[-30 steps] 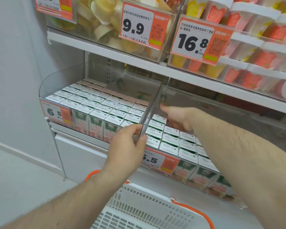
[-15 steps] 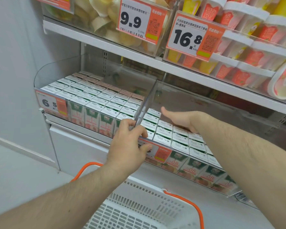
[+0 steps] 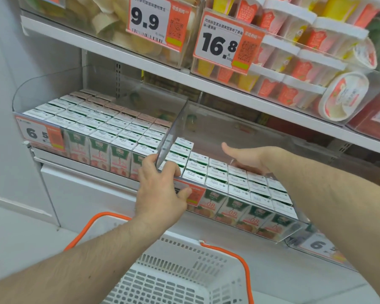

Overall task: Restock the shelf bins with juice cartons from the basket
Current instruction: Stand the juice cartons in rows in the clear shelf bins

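Cartons [image 3: 237, 183] under hands [image 3: 249, 159]

Both bare forearms reach forward and upward into view. The left hand [image 3: 160, 194] is curled, with its fingers hooked over a clear edge and the thumb pressed below it. The right hand [image 3: 249, 157] lies flatter — palm down, fingers forward, thumb pointing up and left.

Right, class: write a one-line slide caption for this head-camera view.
Left hand grips the clear bin's front corner while the right hand rests on juice cartons inside.
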